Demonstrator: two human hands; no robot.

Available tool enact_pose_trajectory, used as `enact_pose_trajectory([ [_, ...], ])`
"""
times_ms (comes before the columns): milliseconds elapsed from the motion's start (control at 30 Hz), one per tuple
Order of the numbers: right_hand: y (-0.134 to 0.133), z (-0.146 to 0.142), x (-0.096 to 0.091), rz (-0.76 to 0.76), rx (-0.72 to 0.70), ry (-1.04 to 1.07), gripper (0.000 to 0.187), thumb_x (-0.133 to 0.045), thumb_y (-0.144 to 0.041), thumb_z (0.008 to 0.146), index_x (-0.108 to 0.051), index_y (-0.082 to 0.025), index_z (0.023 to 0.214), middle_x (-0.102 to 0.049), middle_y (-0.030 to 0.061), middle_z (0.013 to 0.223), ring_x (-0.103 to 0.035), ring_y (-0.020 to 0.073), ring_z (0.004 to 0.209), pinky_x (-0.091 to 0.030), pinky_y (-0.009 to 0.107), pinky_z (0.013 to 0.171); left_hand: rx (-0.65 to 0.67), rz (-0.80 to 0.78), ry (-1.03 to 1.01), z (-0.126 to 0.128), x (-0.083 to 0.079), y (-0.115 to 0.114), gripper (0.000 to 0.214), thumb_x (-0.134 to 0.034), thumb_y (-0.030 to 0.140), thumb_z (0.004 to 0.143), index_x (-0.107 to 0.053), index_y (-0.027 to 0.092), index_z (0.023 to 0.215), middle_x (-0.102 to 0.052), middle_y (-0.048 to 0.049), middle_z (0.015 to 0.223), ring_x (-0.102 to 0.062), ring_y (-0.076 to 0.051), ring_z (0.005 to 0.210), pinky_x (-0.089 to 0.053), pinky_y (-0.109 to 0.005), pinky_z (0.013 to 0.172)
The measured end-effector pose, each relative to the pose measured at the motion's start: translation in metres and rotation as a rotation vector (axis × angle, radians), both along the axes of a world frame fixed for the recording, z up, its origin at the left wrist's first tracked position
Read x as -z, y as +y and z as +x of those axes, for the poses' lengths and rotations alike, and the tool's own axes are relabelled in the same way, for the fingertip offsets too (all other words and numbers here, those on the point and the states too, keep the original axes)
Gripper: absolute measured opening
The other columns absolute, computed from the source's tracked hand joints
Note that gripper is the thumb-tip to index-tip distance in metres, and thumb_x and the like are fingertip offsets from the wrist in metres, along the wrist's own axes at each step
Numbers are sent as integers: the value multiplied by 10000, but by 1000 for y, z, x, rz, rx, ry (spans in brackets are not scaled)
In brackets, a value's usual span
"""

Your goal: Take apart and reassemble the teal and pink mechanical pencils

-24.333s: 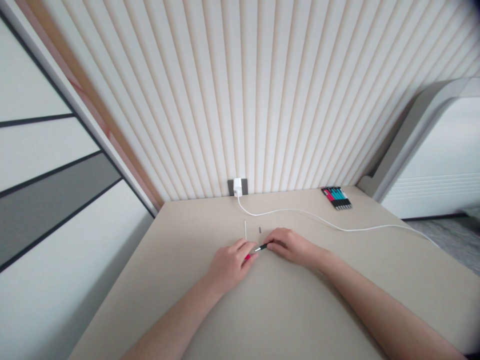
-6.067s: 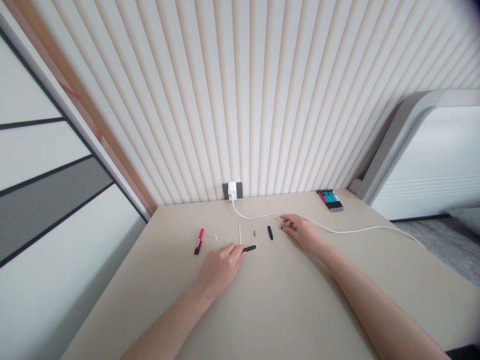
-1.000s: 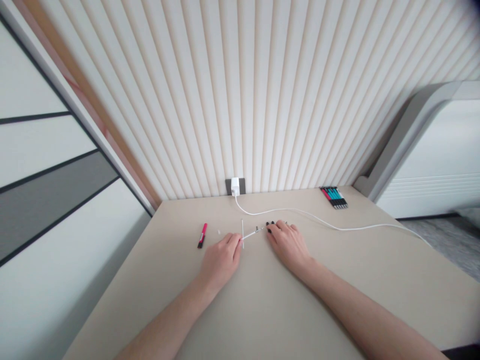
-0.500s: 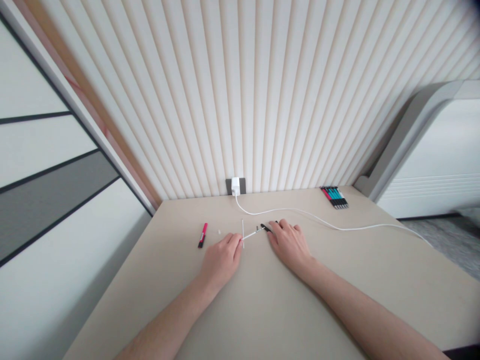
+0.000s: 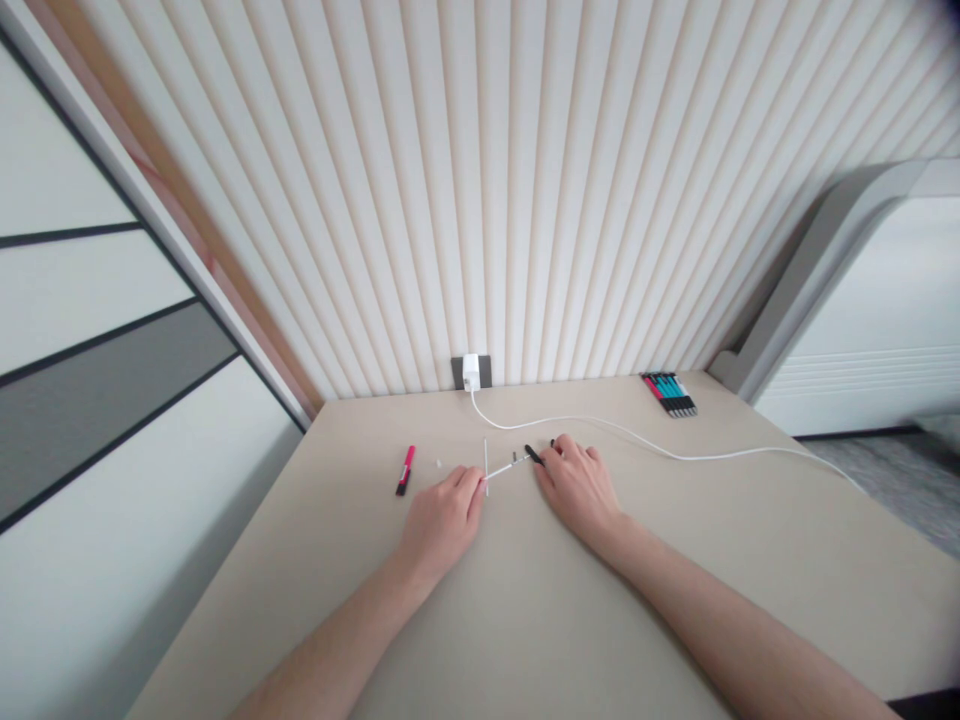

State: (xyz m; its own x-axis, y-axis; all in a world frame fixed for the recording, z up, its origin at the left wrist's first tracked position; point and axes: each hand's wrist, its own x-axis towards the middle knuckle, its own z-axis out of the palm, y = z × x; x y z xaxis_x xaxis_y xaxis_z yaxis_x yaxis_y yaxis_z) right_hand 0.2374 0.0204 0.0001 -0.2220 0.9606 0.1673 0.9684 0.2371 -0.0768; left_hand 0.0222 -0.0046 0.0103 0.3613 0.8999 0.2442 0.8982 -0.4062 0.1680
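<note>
My left hand (image 5: pixel 442 515) rests on the beige table (image 5: pixel 525 620) with its fingertips pinched on a thin white pen refill (image 5: pixel 498 471) that slants up to the right. My right hand (image 5: pixel 577 485) lies close to its right, fingers curled over a small black pen piece (image 5: pixel 532 454) that sticks out at the fingertips. A tiny grey spring (image 5: pixel 514 458) lies between the two hands. A second thin white rod (image 5: pixel 486 452) lies straight, just beyond the left fingertips. A red and black pen barrel (image 5: pixel 405 470) and a small white bit (image 5: pixel 439 463) lie to the left.
A white charger (image 5: pixel 471 372) sits in the wall socket, and its white cable (image 5: pixel 675 455) runs right across the table behind my right hand. A bundle of several pens (image 5: pixel 671 393) lies at the back right. A white and grey unit (image 5: pixel 862 320) stands beyond the right edge.
My right hand's fingers have closed round the black pen piece and shifted it slightly left. My left hand has stayed still on the refill.
</note>
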Motion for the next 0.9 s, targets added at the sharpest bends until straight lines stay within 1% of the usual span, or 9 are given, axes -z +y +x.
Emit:
enact_pose_trajectory([
  [333, -2, 0, -3, 4, 38, -13, 267, -432, -310, 988, -657, -181, 925, -607, 102, 1041, -591, 220, 943, -333, 350, 812, -6, -3, -7, 0, 1, 1, 239, -344, 280, 1010, -572, 227, 963, -674, -30, 892, -653, -169, 763, -427, -253, 626],
  [500, 0, 0, -1, 14, 30, -25, 319, -389, -314, 1006, -652, -178, 887, -615, 95, 1012, -594, 209, 913, -330, 342, 793, -2, -5, -10, 0, 0, 1, 231, -351, 269, 1007, -574, 225, 965, -675, -29, 900, -654, -168, 767, -427, -251, 626],
  [800, 0, 3, -3, -10, 42, -30, 306, -391, -326, 1012, -652, -180, 946, -615, 105, 1037, -602, 221, 936, -332, 350, 792, -7, -23, -33, -1, 2, 1, 237, -360, 279, 1002, -590, 228, 980, -680, -36, 905, -652, -171, 764, -436, -258, 630],
  [900, 0, 4, -2, -11, 50, -29, 317, -394, -352, 1013, -653, -187, 936, -621, 101, 1027, -607, 220, 934, -333, 345, 788, -8, -18, -25, -2, 2, 1, 246, -347, 281, 1006, -586, 231, 984, -676, -30, 904, -650, -167, 762, -436, -254, 629],
])
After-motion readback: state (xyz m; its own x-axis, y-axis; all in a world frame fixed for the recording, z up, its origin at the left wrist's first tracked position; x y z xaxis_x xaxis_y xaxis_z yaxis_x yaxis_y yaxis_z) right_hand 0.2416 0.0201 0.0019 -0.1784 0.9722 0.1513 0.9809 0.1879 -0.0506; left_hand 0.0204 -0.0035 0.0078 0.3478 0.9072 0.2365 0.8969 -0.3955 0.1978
